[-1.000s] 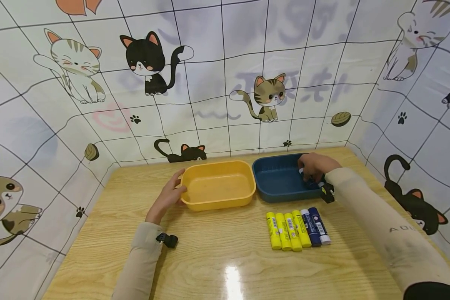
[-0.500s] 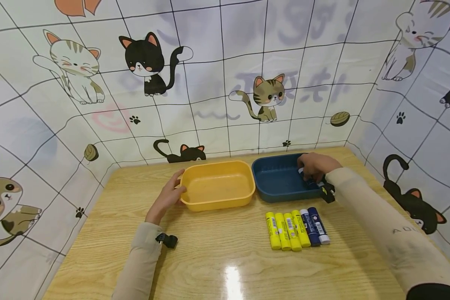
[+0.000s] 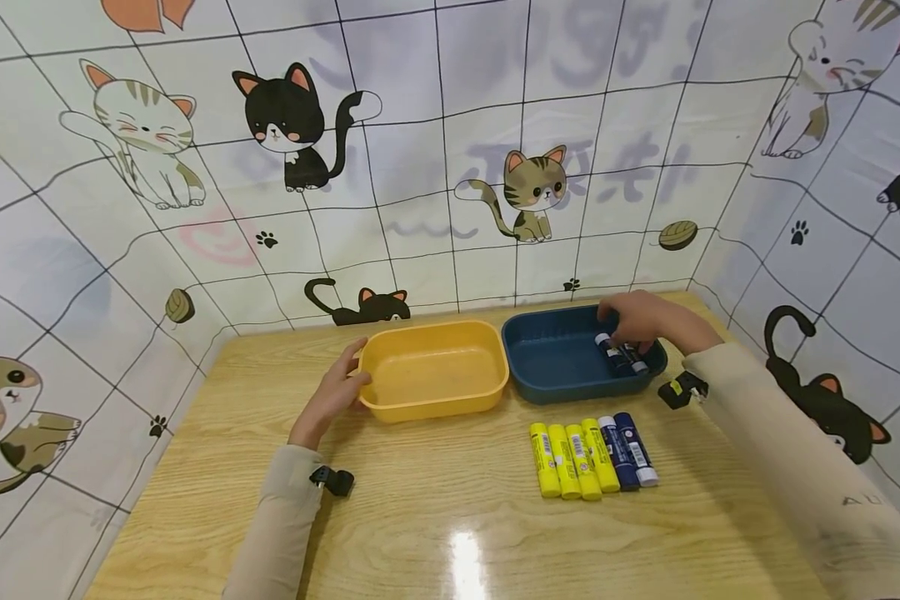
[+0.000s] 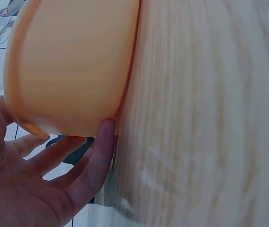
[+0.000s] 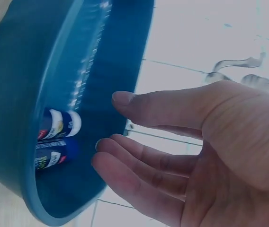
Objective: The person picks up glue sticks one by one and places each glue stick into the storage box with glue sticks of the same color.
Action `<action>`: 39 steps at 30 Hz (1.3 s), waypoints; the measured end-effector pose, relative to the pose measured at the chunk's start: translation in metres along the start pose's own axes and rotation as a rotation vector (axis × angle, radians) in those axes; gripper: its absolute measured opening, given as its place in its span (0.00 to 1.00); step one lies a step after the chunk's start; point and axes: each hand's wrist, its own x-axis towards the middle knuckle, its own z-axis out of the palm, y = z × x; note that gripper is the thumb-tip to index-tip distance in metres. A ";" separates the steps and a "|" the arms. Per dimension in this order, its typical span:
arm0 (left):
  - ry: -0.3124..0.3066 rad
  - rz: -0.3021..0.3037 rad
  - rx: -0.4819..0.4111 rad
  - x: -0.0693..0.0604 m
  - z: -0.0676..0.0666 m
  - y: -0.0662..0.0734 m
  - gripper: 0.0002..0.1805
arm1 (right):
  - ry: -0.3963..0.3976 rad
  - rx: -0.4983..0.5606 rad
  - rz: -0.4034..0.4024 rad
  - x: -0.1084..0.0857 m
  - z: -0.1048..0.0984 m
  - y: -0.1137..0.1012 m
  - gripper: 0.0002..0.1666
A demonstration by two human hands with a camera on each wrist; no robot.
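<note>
My left hand (image 3: pixel 333 392) holds the left end of a yellow plastic tray (image 3: pixel 435 410); the thumb lies at the rim and fingers (image 4: pixel 106 135) touch the outer end wall. Over the right end of a blue plastic tray (image 3: pixel 562 390), my right hand (image 3: pixel 641 321) hovers with parted fingers and nothing between them. Two dark blue glue sticks lie side by side in that tray: one with a white end (image 5: pixel 61 124), the other with a blue end (image 5: pixel 54 153). The right hand partly covers them in the head view.
In front of the blue tray, several yellow glue sticks (image 3: pixel 574 462) and two navy glue sticks (image 3: pixel 628 454) lie in a row on the wooden table (image 3: pixel 420 517). A cat-printed sheet (image 3: pixel 420 167) rises behind and at both sides.
My right hand has let go of a glue stick in the blue tray and has lifted slightly up and to the right. The left hand has stayed on the yellow tray.
</note>
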 end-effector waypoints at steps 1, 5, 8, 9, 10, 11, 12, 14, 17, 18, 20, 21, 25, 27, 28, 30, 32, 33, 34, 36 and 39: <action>0.000 0.000 0.001 0.000 0.000 0.000 0.40 | 0.010 -0.002 -0.021 -0.004 0.000 -0.001 0.32; 0.000 -0.004 0.006 0.001 -0.001 -0.001 0.40 | 0.034 0.032 -0.094 -0.019 0.004 -0.004 0.29; 0.004 -0.006 0.012 0.001 0.000 0.000 0.40 | 0.033 0.086 -0.128 -0.030 0.010 -0.006 0.26; 0.005 -0.006 0.014 0.000 0.000 0.000 0.40 | 0.031 0.111 -0.134 -0.034 0.013 -0.007 0.24; 0.005 -0.006 0.014 0.000 0.000 0.001 0.40 | 0.028 0.132 -0.135 -0.038 0.016 -0.007 0.22; 0.005 -0.005 0.012 0.000 0.001 0.000 0.40 | 0.027 0.153 -0.142 -0.043 0.019 -0.008 0.21; 0.004 -0.004 0.011 0.000 0.001 0.000 0.40 | 0.029 0.168 -0.148 -0.048 0.022 -0.008 0.19; -0.002 0.000 0.010 0.001 0.003 0.000 0.40 | 0.028 0.205 -0.153 -0.057 0.029 -0.007 0.14; -0.010 0.002 0.005 0.002 0.004 0.000 0.40 | 0.000 0.268 -0.154 -0.068 0.037 -0.005 0.12; -0.011 0.004 0.004 0.002 0.004 0.001 0.40 | -0.018 0.287 -0.148 -0.071 0.039 -0.005 0.13; -0.010 0.006 0.005 0.001 0.005 0.002 0.40 | -0.065 0.319 -0.131 -0.076 0.043 -0.004 0.16; -0.006 0.005 0.004 0.001 0.005 0.003 0.40 | -0.090 0.331 -0.119 -0.078 0.045 -0.004 0.18; 0.007 0.002 0.009 -0.002 0.004 0.004 0.39 | -0.167 0.331 -0.063 -0.082 0.052 -0.004 0.26; 0.009 0.004 0.014 -0.003 0.002 0.004 0.40 | -0.182 0.306 -0.046 -0.083 0.056 -0.004 0.28; 0.008 0.006 0.018 -0.003 0.002 0.004 0.40 | -0.184 0.292 -0.034 -0.083 0.057 -0.004 0.30; 0.004 0.010 0.023 -0.003 0.001 0.003 0.40 | -0.188 0.262 -0.010 -0.083 0.059 -0.004 0.32; -0.002 0.011 0.016 -0.003 0.000 0.002 0.40 | -0.197 0.240 0.018 -0.082 0.061 -0.004 0.34; -0.005 0.012 0.013 -0.003 0.000 0.002 0.40 | -0.207 0.235 0.030 -0.082 0.061 -0.004 0.35; -0.009 0.012 0.011 -0.003 0.000 0.002 0.40 | -0.218 0.233 0.040 -0.082 0.062 -0.004 0.35; -0.011 0.014 0.005 -0.003 0.000 0.002 0.40 | -0.239 0.235 0.054 -0.080 0.065 -0.003 0.36; -0.012 0.021 0.008 -0.003 0.000 0.003 0.40 | -0.267 0.248 0.059 -0.078 0.069 -0.001 0.35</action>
